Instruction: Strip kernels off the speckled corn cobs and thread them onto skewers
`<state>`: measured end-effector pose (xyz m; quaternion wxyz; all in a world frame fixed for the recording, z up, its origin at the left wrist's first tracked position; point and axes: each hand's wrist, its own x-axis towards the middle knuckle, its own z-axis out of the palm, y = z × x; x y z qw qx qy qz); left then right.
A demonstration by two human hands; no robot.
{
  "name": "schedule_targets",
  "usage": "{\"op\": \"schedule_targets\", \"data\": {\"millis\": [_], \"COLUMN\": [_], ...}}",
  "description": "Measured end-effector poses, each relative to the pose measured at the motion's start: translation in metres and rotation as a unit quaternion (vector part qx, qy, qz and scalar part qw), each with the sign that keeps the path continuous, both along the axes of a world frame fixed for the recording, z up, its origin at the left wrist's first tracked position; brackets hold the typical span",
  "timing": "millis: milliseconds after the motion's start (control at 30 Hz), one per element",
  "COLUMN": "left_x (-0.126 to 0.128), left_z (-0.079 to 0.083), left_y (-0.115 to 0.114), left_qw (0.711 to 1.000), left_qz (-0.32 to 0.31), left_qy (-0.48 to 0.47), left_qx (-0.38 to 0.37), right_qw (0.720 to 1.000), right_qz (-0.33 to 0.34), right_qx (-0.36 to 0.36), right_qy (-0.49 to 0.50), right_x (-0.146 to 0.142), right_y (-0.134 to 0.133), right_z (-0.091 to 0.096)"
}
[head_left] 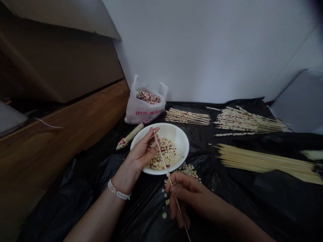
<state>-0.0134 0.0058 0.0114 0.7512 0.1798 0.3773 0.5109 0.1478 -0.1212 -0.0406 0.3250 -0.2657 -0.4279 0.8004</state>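
Note:
My right hand (pixel 185 196) pinches a thin bamboo skewer (pixel 164 160) that slants up toward the white bowl (pixel 182 140) of red and yellow corn kernels (pixel 164 155). One kernel sits on the skewer just above my right fingers. My left hand (pixel 142 151), with a pearl bracelet on the wrist, hovers over the bowl's left rim. Its fingertips are closed at the skewer's upper tip, and whether they hold a kernel there is too small to see. Loose kernels (pixel 188 169) lie on the black plastic sheet (pixel 239 195) beside the bowl.
A stripped corn cob (pixel 130 136) lies left of the bowl. A white plastic bag (pixel 145 107) holding corn stands behind it. Finished kernel skewers (pixel 188 117) and a second pile (pixel 243 122) lie at the back. Bare bamboo sticks (pixel 264 162) lie right. A wooden board (pixel 58 134) rises at left.

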Motion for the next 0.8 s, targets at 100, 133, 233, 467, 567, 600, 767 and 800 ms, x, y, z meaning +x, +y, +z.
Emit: {"op": "schedule_targets", "data": {"millis": [100,133,233,467,567,600,767,800], "left_x": [0.0007,0.0007,0.0006,0.0016,0.0018,0.002,0.0029,0.0032], "left_z": [0.0001,0.0002,0.0001,-0.0015,-0.0027,-0.0033,-0.0063,-0.0065], "left_y": [0.0,0.0,0.0,0.0021,0.0022,0.002,0.0001,-0.0004], "left_qw": [1.0,0.999,0.999,0.999,0.999,0.999,0.996,0.996], "left_qz": [0.013,0.017,0.019,0.042,0.037,0.039,0.057,0.054], "left_qy": [0.004,0.004,-0.003,0.02,0.024,0.028,0.051,0.055], "left_qx": [-0.027,-0.033,-0.035,-0.022,-0.013,-0.007,0.047,0.053], "right_qw": [1.0,1.0,0.999,0.998,0.997,0.997,0.997,0.998], "right_qz": [-0.005,-0.009,-0.02,-0.043,-0.05,-0.052,-0.051,-0.05], "right_qx": [0.001,0.001,0.0,0.013,0.018,0.018,0.013,0.012], "right_qy": [-0.009,-0.014,-0.025,-0.045,-0.052,-0.051,-0.048,-0.047], "right_x": [0.0003,0.0003,0.0,-0.0016,-0.0013,-0.0011,-0.001,-0.0012], "right_y": [0.0004,0.0006,0.001,-0.0007,0.0,0.0003,0.0006,0.0004], "right_z": [-0.0001,0.0,0.0009,-0.0014,-0.0025,-0.0023,-0.0012,-0.0015]}}
